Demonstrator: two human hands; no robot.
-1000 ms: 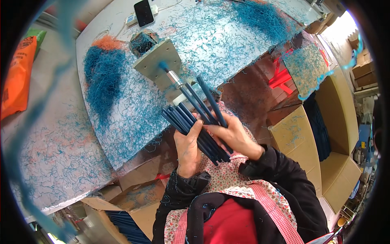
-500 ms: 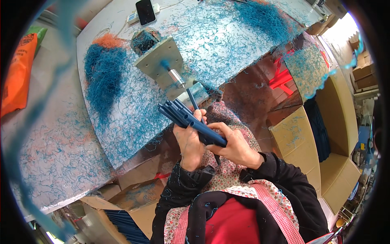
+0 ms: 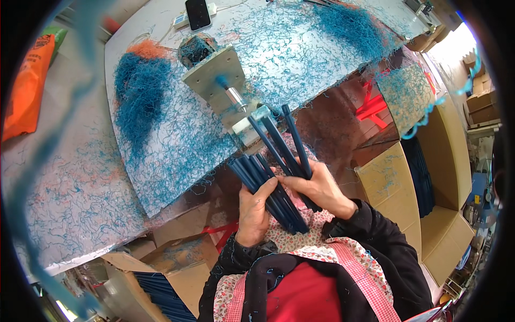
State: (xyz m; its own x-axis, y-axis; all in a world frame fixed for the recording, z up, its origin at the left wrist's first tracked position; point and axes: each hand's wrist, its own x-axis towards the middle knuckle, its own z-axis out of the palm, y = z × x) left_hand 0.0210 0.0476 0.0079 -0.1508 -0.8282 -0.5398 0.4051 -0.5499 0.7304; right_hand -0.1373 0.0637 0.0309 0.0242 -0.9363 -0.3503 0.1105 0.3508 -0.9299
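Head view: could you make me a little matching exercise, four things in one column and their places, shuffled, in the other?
1. Dense bundle of slender dark blue rods
2. Black rectangular phone
3. Shiny silver metal cylinder
4. Bright orange bag

A. At the picture's far left
B. In front of the square grey metal plate
C. In the person's left hand
D. Near the far edge of the white table

Pairs: 1-C, 2-D, 3-B, 4-A.
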